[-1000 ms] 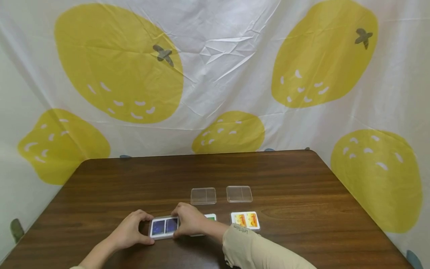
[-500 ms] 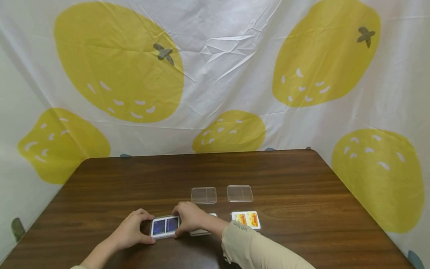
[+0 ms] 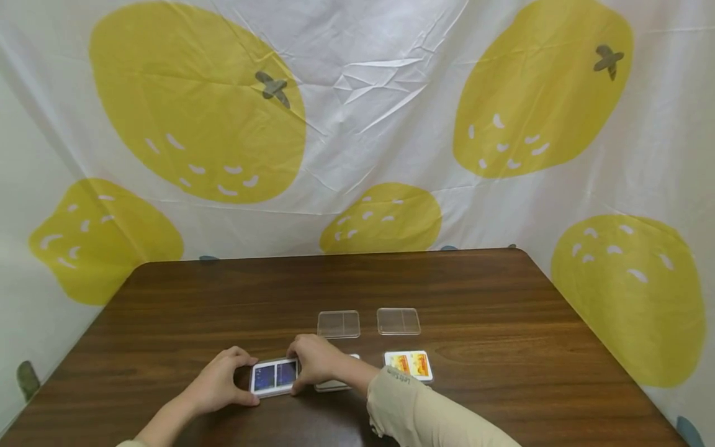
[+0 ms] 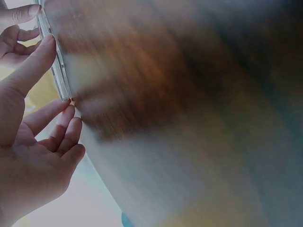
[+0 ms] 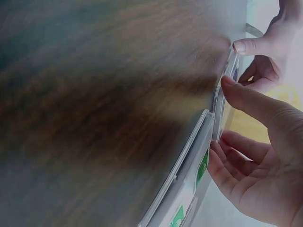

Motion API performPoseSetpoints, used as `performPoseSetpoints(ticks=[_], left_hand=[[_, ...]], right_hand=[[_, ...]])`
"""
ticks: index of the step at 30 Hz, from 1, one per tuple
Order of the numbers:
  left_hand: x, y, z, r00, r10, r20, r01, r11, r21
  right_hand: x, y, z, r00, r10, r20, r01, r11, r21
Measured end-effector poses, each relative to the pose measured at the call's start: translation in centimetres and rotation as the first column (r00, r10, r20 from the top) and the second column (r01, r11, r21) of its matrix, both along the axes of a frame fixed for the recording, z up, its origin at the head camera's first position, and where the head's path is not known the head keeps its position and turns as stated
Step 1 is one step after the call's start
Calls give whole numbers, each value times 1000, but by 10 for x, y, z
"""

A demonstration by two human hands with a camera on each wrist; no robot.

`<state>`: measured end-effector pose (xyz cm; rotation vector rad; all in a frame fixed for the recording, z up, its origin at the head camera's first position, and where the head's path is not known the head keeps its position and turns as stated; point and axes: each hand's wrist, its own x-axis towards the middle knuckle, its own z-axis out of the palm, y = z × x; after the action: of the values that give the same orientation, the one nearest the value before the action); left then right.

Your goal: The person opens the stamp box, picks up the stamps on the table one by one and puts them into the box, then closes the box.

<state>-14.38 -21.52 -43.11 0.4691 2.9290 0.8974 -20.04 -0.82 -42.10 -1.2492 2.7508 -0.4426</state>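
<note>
A flat clear-edged card case (image 3: 275, 377) with two dark blue cards side by side lies near the front of the table. My left hand (image 3: 218, 382) grips its left end, thumb at the near corner and forefinger at the far one. Across from it my right hand (image 3: 318, 360) holds the right end the same way. In the left wrist view the case (image 4: 59, 71) appears edge-on, thin and transparent. Just right of it is a second white-framed case (image 5: 189, 170) with green cards, mostly hidden by my right hand and forearm in the head view.
A third case (image 3: 409, 366) with orange and yellow cards lies to the right, partly behind my sleeve. Two clear plastic lids (image 3: 339, 325) rest side by side farther back. Behind the brown wooden table (image 3: 223, 304) hangs a white cloth (image 3: 380, 124) printed with lemons.
Both hands keep their grip at the two ends of the blue case. The right hand has shifted slightly, and the green that showed behind its wrist in the head view is now covered.
</note>
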Motion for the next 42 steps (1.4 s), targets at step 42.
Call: performPoseSetpoints(ticks=[42], left_hand=[[-21,75,-2,974,-191,-126,199,979,54]], right_hand=[[-78,102,-8,978,-85,191,136,953,-272]])
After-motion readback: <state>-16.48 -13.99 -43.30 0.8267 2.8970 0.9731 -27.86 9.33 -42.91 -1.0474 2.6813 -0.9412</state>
